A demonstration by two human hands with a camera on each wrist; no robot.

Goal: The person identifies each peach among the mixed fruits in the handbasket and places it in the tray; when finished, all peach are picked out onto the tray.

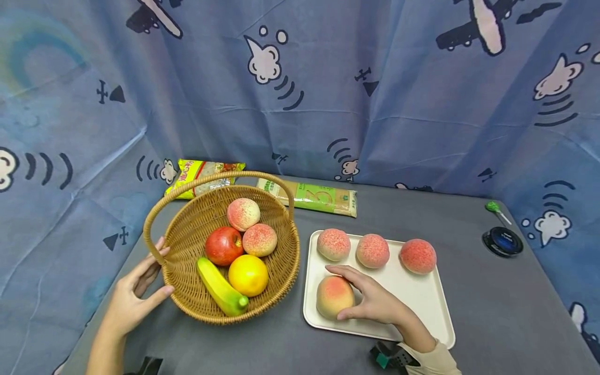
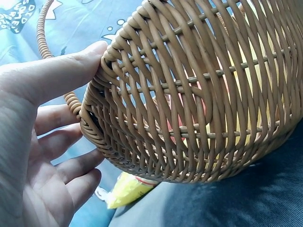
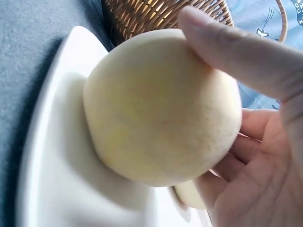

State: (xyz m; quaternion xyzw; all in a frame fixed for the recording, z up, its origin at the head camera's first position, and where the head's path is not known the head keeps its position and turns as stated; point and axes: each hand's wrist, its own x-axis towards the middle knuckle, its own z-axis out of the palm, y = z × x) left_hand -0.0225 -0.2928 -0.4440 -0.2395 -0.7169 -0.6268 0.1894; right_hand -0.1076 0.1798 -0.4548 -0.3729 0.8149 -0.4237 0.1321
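The right hand (image 1: 375,301) curls loosely round a peach (image 1: 334,297), thumb on the near side and fingers over the top and far side; the right wrist view shows the thumb (image 3: 236,52) laid across the pale fruit and the palm cupped behind it. This peach sits on the near left part of a white tray (image 1: 424,302). Along the tray's far edge lie three more peaches (image 1: 372,251) in a row, apart from the hand.

The left hand (image 1: 133,297) rests against the left side of a wicker basket (image 1: 187,239), fingers mostly straight, thumb tip pressed on the rim (image 2: 102,54); it grips nothing. The basket stands just left of the tray and holds two peaches, a red apple (image 1: 223,246), an orange (image 1: 248,275) and a banana (image 1: 220,289).

Behind the basket lie two food packets (image 1: 319,198) against a blue curtain. A small dark disc (image 1: 502,241) sits at the far right of the grey table (image 1: 492,312).
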